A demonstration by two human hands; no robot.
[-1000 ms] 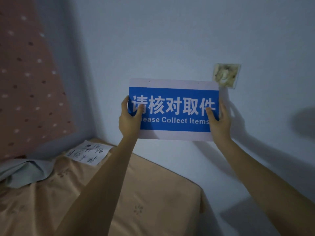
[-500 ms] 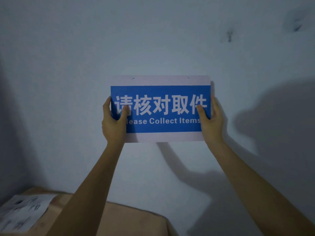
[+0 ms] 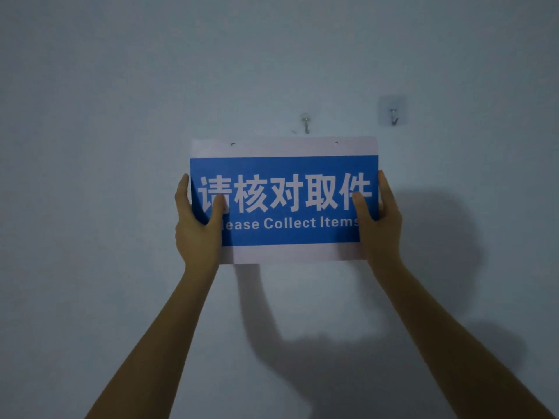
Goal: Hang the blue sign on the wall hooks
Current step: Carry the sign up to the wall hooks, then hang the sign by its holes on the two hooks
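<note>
I hold the blue sign (image 3: 287, 204) flat against the pale wall, its white borders at top and bottom and white lettering facing me. My left hand (image 3: 196, 228) grips its left edge, thumb on the front. My right hand (image 3: 378, 225) grips the right edge the same way. Two small holes sit in the sign's top white strip. Just above the top edge, a small metal hook (image 3: 306, 123) sticks out of the wall. A second hook (image 3: 393, 114) on a clear adhesive pad is higher and to the right. The sign hangs below both hooks, touching neither.
The bare pale wall (image 3: 121, 146) fills the view. Shadows of my arms and the sign fall on it below and to the right.
My view has tilted upward along the wall: the bed and paper dropped out of sight, and the two hooks came into view above the sign. Both hands keep their grip.
</note>
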